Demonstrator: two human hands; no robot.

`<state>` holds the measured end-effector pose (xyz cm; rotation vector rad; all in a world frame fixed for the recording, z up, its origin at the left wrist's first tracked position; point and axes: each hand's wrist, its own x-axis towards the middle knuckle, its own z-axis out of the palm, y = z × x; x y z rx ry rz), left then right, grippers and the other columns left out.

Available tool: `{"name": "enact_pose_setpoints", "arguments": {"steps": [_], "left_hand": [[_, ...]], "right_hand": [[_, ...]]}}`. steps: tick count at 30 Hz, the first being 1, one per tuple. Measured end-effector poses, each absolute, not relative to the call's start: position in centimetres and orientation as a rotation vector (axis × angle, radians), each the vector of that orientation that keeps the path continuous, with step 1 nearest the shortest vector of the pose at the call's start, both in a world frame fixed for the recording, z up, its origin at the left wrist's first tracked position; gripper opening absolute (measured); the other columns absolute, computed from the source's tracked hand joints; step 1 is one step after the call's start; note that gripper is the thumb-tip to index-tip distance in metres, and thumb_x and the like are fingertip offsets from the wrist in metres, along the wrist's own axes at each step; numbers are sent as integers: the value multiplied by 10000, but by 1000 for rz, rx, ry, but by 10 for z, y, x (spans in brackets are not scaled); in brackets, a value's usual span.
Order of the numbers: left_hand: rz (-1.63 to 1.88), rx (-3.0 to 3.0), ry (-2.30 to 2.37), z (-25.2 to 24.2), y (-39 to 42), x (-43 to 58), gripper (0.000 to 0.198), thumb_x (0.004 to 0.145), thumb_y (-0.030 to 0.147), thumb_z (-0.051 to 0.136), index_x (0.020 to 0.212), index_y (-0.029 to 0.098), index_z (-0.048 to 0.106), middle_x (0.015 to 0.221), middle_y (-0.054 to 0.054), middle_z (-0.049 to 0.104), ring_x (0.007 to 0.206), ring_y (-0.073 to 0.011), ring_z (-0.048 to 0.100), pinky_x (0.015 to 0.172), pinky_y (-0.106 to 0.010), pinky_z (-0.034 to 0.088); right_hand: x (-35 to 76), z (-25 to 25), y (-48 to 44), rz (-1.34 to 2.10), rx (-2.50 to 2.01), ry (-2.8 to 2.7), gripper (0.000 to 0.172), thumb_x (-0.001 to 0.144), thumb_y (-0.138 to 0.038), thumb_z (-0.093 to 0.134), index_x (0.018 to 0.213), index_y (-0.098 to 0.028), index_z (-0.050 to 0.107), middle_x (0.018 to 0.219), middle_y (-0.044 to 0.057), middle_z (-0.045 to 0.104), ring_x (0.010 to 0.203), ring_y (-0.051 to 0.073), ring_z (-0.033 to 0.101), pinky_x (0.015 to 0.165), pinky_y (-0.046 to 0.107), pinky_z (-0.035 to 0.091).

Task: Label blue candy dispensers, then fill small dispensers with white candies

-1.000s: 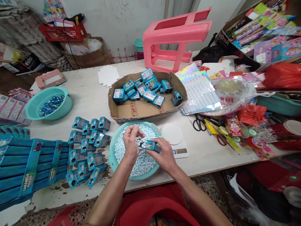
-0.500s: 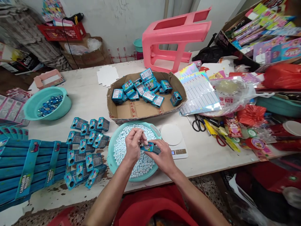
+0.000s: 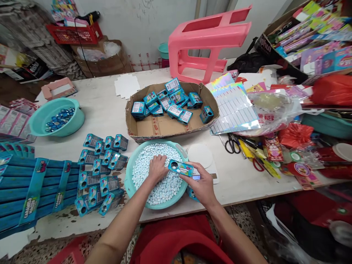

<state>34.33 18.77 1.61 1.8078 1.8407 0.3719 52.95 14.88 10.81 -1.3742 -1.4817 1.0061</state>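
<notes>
A turquoise basin (image 3: 128, 183) full of small pale blue and white candies (image 3: 165, 190) stands on the table. My left hand (image 3: 158, 169) rests on the candies, its fingers stretched forward and slightly apart, the tips partly among them. My right hand (image 3: 202, 183) grips a blue candy box (image 3: 182, 168) over the basin's right side. The box is tilted, with a round hole in its end facing up and to the left. Partly under that hand lies another blue box (image 3: 192, 194). Just behind is a white kitchen scale (image 3: 202, 156).
Several blue boxes (image 3: 109, 185) with round holes stand at left, beside long blue packs (image 3: 16, 200). A cardboard tray (image 3: 143, 128) of blue boxes lies behind the basin. Farther left is a bowl (image 3: 70, 126) of shiny blue pieces. Scissors (image 3: 232, 144) and a pink stool (image 3: 203, 44) are also there.
My left hand has dropped from the box down onto the candies. My right hand has shifted right and turned the box so its holed end shows. The box under that hand has come into view.
</notes>
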Motion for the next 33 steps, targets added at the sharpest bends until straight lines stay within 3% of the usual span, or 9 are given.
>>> {"name": "enact_pose_setpoints", "arguments": {"steps": [4, 8, 11, 13, 17, 20, 25, 31, 33], "left_hand": [[388, 1795, 1880, 15, 173, 349, 170, 755, 291, 557, 896, 208, 604, 943, -113, 576, 948, -286, 522, 806, -365, 377], [835, 1348, 1865, 21, 177, 344, 112, 687, 304, 639, 706, 198, 605, 745, -38, 580, 751, -197, 559, 676, -271, 402], [1081, 823, 1716, 41, 178, 345, 212, 651, 369, 667, 657, 184, 563, 559, 31, 488, 501, -111, 482, 484, -208, 353], [1216, 598, 1511, 62, 176, 347, 236, 670, 386, 647, 692, 179, 535, 554, 48, 476, 421, -81, 433, 407, -191, 311], [1463, 498, 1156, 103, 173, 355, 187, 732, 333, 601, 776, 176, 509, 669, 20, 552, 502, -94, 532, 462, -203, 402], [1566, 477, 1121, 118, 176, 359, 165, 750, 309, 587, 749, 171, 497, 646, 26, 548, 537, -101, 562, 529, -222, 449], [1611, 500, 1158, 125, 182, 359, 191, 747, 309, 602, 692, 165, 489, 634, 36, 551, 511, -93, 566, 540, -229, 460], [1589, 516, 1194, 132, 180, 364, 191, 750, 326, 614, 843, 176, 541, 646, 37, 565, 509, -95, 572, 529, -226, 460], [1591, 531, 1214, 133, 180, 366, 182, 757, 328, 612, 801, 164, 547, 628, 33, 551, 517, -94, 564, 523, -221, 455]], "right_hand": [[529, 104, 149, 996, -1391, -1523, 341, 714, -322, 716, 1028, -230, 621, 1021, 53, 641, 979, 228, 593, 874, 369, 465], [535, 100, 146, 950, -1414, -1525, 331, 711, -314, 720, 1012, -226, 614, 1000, 48, 639, 955, 218, 595, 854, 354, 471], [535, 97, 143, 907, -1428, -1588, 325, 715, -316, 716, 1011, -232, 611, 987, 48, 641, 938, 217, 597, 841, 356, 471], [531, 95, 143, 854, -1433, -1659, 320, 718, -316, 713, 1011, -235, 614, 980, 51, 647, 929, 223, 598, 834, 364, 465], [510, 97, 143, 766, -1401, -1814, 328, 688, -286, 737, 990, -234, 621, 957, 47, 665, 914, 237, 601, 823, 377, 447], [497, 104, 146, 796, -1369, -1847, 328, 678, -277, 746, 978, -234, 618, 934, 39, 666, 901, 232, 604, 803, 362, 443], [495, 113, 148, 839, -1370, -1790, 319, 678, -283, 750, 964, -232, 617, 930, 31, 660, 897, 217, 600, 808, 349, 438], [497, 115, 148, 881, -1371, -1738, 306, 685, -295, 744, 958, -227, 623, 933, 41, 658, 891, 221, 599, 816, 356, 445], [498, 115, 149, 892, -1369, -1716, 305, 685, -292, 743, 958, -227, 624, 933, 42, 657, 891, 220, 600, 817, 358, 448]]}}
